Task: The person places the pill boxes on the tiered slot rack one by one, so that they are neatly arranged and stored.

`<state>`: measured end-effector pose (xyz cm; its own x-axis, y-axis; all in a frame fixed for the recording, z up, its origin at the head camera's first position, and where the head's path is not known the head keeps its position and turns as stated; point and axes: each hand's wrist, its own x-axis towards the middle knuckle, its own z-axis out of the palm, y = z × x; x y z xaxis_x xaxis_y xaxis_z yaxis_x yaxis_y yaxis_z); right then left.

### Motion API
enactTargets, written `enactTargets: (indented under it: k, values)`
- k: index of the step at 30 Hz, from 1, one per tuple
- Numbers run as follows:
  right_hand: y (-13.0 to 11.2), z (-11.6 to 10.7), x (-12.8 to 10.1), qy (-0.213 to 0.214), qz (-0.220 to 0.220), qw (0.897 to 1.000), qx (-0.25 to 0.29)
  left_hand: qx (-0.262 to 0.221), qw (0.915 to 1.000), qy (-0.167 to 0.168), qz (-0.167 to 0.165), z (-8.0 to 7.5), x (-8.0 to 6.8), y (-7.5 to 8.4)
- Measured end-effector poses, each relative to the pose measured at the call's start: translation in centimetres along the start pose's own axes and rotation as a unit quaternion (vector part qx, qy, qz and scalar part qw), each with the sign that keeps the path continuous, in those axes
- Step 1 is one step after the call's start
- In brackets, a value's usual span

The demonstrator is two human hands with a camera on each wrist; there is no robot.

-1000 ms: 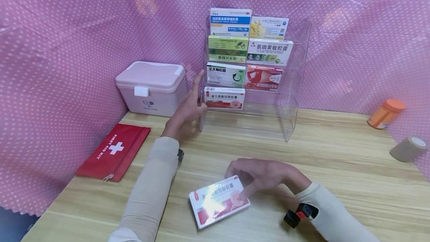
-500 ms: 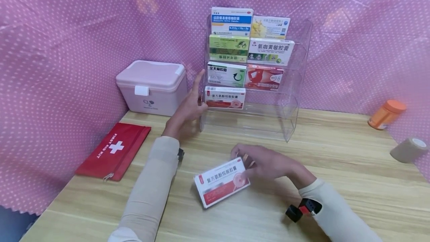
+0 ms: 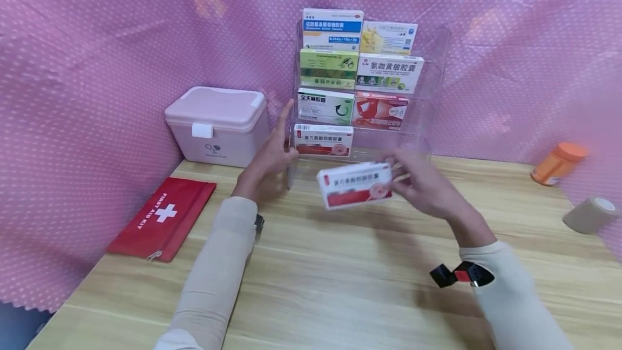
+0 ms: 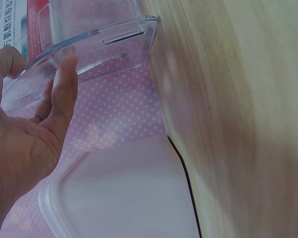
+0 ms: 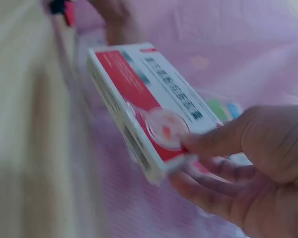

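My right hand [image 3: 423,182] pinches a white and red medicine box [image 3: 357,185] by its right end, thumb on the printed face and fingers behind. The box is raised off the table, in front of the clear display rack [image 3: 389,147], its left end a little lower. In the right wrist view the same box [image 5: 139,99] is somewhat blurred. My left hand [image 3: 272,153] holds the rack's left side, thumb at the front edge and the other fingers along the outer panel. A box of matching print [image 3: 323,141] sits at the left of the rack's lowest tier.
Higher tiers hold several medicine boxes, among them a green one [image 3: 328,68] and a red one [image 3: 380,110]. Left of the rack stands a pink lidded case [image 3: 218,126], with a red first aid pouch [image 3: 162,219] before it. An orange bottle [image 3: 559,163] and a tan roll [image 3: 588,216] are at right.
My right hand has carried the medicine box up from low over the table, forward and to the right, toward the rack. The left hand has stayed at the rack's side.
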<state>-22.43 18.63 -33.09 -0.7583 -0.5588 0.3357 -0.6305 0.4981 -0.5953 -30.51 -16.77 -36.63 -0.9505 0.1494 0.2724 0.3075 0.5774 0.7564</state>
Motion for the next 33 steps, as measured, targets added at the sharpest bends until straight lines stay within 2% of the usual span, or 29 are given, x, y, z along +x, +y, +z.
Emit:
enactTargets:
  k: [2,4,9,15,17,20,24,33]
  values:
    - [0.0,-0.9,0.2,0.060,-0.006,0.998,-0.027,-0.001,1.0000,-0.002,-0.004,-0.1,-0.1,-0.1]
    - [0.1,-1.6,0.4,0.123,-0.011,0.990,-0.062,-0.005,0.9999,-0.008,-0.012,-0.2,-0.3,-0.2]
    - [0.8,-2.0,0.7,0.251,-0.003,0.960,-0.121,-0.008,0.9996,-0.013,-0.022,-0.2,-0.5,-0.3]
    - [2.3,-1.1,1.7,0.350,0.020,0.927,-0.137,0.002,0.9999,-0.004,-0.009,-0.2,-0.4,-0.5]
    - [2.8,-0.7,2.1,0.364,0.024,0.919,-0.152,-0.001,0.9999,-0.007,-0.011,-0.1,-0.4,-0.5]
    - [3.4,-0.3,2.5,0.363,0.028,0.915,-0.172,-0.006,0.9999,-0.009,-0.010,0.0,-0.4,-0.5]
    - [3.9,0.0,3.0,0.351,0.033,0.917,-0.185,0.000,1.0000,-0.003,-0.002,0.2,-0.2,-0.4]
    - [4.5,-1.5,2.9,0.351,0.032,0.925,-0.145,0.007,1.0000,0.002,0.003,0.0,0.1,-0.2]
